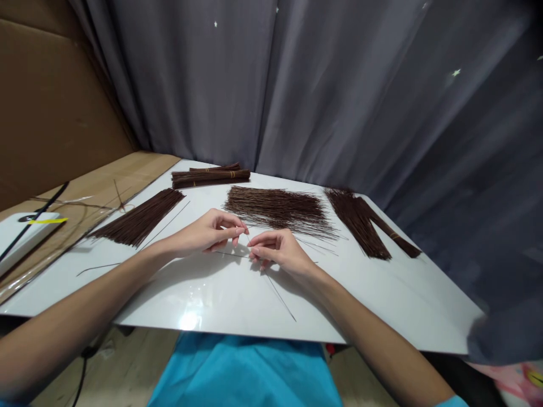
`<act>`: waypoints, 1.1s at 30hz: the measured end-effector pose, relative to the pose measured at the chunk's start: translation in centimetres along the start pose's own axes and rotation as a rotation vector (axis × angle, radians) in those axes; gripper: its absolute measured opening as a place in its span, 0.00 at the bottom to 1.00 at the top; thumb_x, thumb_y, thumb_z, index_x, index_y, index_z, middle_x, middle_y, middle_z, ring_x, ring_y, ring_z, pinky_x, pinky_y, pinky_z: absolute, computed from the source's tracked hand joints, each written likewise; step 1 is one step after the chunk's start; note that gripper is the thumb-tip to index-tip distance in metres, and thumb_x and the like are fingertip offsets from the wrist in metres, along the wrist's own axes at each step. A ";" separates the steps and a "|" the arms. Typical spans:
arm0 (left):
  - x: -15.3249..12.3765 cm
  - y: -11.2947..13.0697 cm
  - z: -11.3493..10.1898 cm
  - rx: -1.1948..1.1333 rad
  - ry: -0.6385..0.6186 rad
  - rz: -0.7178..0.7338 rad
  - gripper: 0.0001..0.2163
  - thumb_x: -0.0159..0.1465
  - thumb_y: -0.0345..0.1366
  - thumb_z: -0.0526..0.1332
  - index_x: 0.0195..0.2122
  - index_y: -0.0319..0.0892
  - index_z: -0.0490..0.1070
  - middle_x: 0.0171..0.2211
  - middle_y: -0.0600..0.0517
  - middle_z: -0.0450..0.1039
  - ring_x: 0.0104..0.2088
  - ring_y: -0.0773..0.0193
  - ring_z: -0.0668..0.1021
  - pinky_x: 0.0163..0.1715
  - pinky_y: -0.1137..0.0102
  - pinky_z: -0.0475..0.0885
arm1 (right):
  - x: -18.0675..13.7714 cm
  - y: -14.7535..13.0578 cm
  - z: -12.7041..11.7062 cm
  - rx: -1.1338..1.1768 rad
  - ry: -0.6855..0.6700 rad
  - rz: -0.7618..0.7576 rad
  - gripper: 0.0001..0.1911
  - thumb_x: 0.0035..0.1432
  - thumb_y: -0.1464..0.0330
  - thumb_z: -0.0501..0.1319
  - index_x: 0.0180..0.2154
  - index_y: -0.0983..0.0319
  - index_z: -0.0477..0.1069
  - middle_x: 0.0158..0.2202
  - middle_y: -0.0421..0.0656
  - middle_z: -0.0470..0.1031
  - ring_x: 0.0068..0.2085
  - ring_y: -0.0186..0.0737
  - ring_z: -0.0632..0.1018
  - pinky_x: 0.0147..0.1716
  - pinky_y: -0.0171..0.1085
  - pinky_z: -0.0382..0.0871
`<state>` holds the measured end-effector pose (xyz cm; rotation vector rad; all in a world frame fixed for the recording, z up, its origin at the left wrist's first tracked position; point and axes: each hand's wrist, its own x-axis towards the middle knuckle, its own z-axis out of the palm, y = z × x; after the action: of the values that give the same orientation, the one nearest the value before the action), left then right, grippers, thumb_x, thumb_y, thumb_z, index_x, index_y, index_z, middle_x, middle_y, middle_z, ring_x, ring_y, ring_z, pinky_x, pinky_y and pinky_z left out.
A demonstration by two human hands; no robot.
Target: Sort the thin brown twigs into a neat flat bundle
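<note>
Over the middle of the white table (190,294), my left hand (214,230) and my right hand (278,249) are close together, both closed in a pinch. A thin dark brown wire-like stem (280,297) runs between their fingertips. Its free length slants from under my right hand down toward the table's front edge. Another thin stem (231,254) lies crosswise below my hands, partly hidden by them. Just beyond my fingers spreads a loose layer of brown stems (275,206).
Tied bundles of stems (212,177) lie at the back left, a fanned bunch (142,217) at the left. More bunches (360,223) rest at the right. A white device (25,234) with a black cable sits on the cardboard at far left. Grey curtain (297,85) hangs behind.
</note>
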<state>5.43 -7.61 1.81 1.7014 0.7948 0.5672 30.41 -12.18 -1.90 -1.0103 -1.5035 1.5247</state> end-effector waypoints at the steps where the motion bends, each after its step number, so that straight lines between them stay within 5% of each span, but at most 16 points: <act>1: 0.0 0.0 0.0 -0.005 -0.008 0.001 0.16 0.71 0.50 0.66 0.45 0.41 0.82 0.30 0.49 0.77 0.17 0.72 0.65 0.13 0.76 0.55 | 0.0 0.0 0.0 -0.005 -0.001 -0.002 0.22 0.55 0.55 0.78 0.42 0.65 0.84 0.35 0.51 0.85 0.31 0.42 0.83 0.27 0.38 0.80; 23: 0.0 0.3 0.2 0.024 -0.030 0.004 0.17 0.72 0.46 0.66 0.39 0.35 0.84 0.31 0.48 0.79 0.19 0.75 0.65 0.19 0.76 0.58 | 0.0 0.1 0.3 -0.012 0.006 0.001 0.21 0.55 0.56 0.78 0.43 0.66 0.83 0.36 0.51 0.85 0.32 0.42 0.83 0.27 0.37 0.80; 33: -0.1 0.1 -0.1 0.016 -0.083 0.023 0.15 0.73 0.46 0.65 0.46 0.37 0.81 0.33 0.49 0.78 0.19 0.74 0.66 0.17 0.77 0.56 | -0.1 0.0 0.4 -0.022 -0.001 -0.020 0.22 0.56 0.55 0.78 0.42 0.66 0.83 0.34 0.51 0.85 0.30 0.41 0.83 0.27 0.37 0.80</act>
<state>5.31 -7.58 1.92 1.7393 0.7230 0.5031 30.06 -12.40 -1.95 -1.0043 -1.5292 1.4983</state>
